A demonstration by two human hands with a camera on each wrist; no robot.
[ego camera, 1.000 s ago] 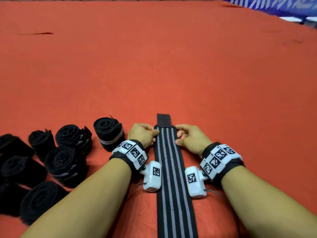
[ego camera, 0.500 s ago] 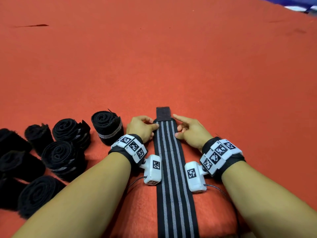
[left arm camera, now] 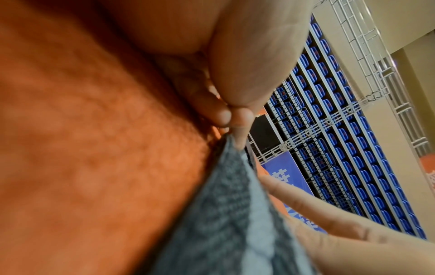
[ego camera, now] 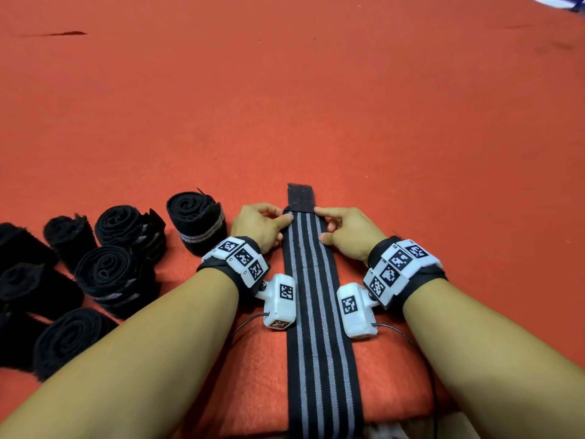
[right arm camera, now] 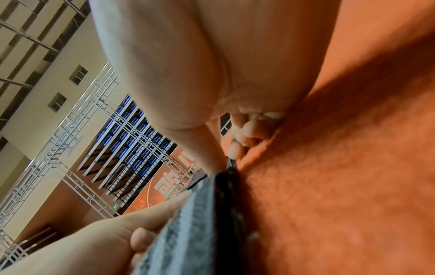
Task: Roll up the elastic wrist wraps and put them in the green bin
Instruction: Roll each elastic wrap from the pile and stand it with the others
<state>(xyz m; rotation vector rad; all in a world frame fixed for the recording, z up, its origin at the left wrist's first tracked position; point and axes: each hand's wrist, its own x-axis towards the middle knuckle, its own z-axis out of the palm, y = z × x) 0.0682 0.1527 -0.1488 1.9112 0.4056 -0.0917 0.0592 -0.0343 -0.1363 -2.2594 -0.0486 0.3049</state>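
Observation:
A long black wrist wrap with grey stripes (ego camera: 316, 312) lies flat on the red mat, its black velcro end (ego camera: 300, 198) pointing away from me. My left hand (ego camera: 281, 217) pinches the wrap's left edge just below the velcro patch, thumb on top; the left wrist view shows the pinch on the wrap (left arm camera: 226, 204). My right hand (ego camera: 321, 223) holds the right edge opposite, index finger (ego camera: 323, 212) stretched onto the fabric, thumb and curled fingers meeting at the edge of the wrap (right arm camera: 207, 214). The green bin is not in view.
Several rolled black wraps (ego camera: 196, 223) stand in a cluster on the mat (ego camera: 316, 106) to my left, the nearest close to my left hand. Thin cables trail from the wrist cameras. A blue banner (ego camera: 569, 3) shows at the far right corner.
Both hands slid forward along the wrap's edges to the seam of the velcro end. The right index finger straightened out onto the fabric.

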